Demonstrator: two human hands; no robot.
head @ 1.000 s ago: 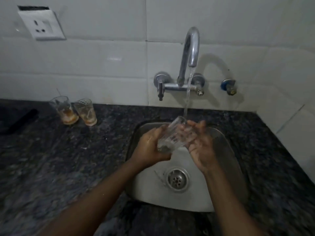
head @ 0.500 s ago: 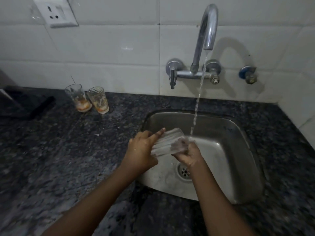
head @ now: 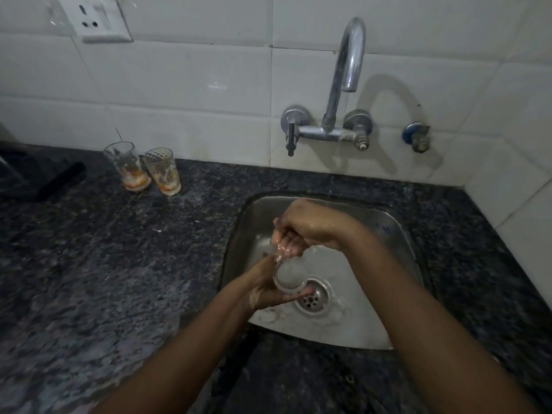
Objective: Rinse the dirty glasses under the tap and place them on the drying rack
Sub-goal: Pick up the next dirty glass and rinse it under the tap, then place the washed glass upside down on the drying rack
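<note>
While both hands work over the sink (head: 397,231), the glass (head: 289,276) lies on its side between them, its round base turned toward the camera, just above and to the 9 o'clock side of the drain (head: 313,297). The left hand (head: 265,289) cups the glass from below, fingers curled under its base, so it is closed around the glass. The right hand (head: 301,230) sits at 12 o'clock of the glass, palm down and fingers bunched at the mouth end; whether they go inside or only wrap the rim I cannot tell, but the hand is closed on the glass too. Water glistens on the right fingers.

The tap (head: 348,70) rises from the tiled wall (head: 179,94) at 12 o'clock of the sink, its spout arching over the basin; a stream is too faint to make out. A blue-collared valve (head: 415,137) is on the wall at 3 o'clock of the tap.

On the dark counter (head: 104,279), at 10 o'clock of the sink, two dirty glasses stand upright and just beside each other near the wall: the left glass (head: 127,166) and the patterned glass (head: 162,171), both with orange residue at the bottom. A black handle (head: 59,180) lies at 9 o'clock of them. A socket (head: 95,20) is on the wall above.
</note>
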